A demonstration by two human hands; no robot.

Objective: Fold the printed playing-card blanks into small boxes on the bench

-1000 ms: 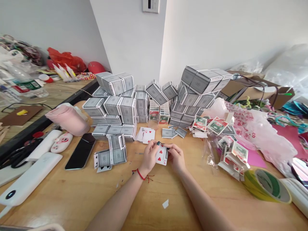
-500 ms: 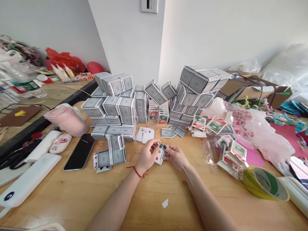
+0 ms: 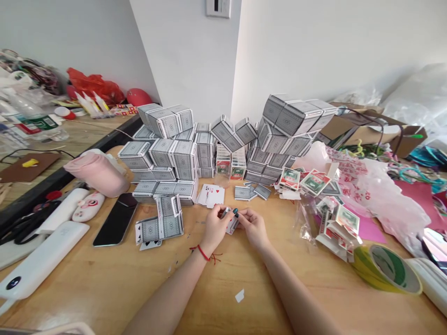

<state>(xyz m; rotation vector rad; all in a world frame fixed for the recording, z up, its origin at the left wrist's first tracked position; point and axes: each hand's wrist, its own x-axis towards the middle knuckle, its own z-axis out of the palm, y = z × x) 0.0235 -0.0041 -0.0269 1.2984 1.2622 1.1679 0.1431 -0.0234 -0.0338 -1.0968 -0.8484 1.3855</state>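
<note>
My left hand (image 3: pixel 217 227) is closed around a playing card (image 3: pixel 231 226) held just above the table. At the card's right edge, my right hand (image 3: pixel 254 226) pinches it with thumb and fingers. The fingers hide much of the card, so I cannot tell whether there is more than one. Beyond my hands lie face-up loose cards (image 3: pixel 213 195), a heart among them, and a few face-down cards (image 3: pixel 251 191). To the left is a small L-shaped structure of joined grey cards (image 3: pixel 159 222). Blocks folded from cards (image 3: pixel 174 160) are stacked at the back.
A black phone (image 3: pixel 116 219) and a white device (image 3: pixel 45 260) lie at left. On the right are card boxes (image 3: pixel 338 223), a roll of yellow tape (image 3: pixel 386 269) and plastic bags (image 3: pixel 366 181). A paper scrap (image 3: pixel 239 295) lies in front.
My right hand has turned and its fingers have closed in on the card. Less of the card's face shows now, and it has tilted. The stacks stand as before.
</note>
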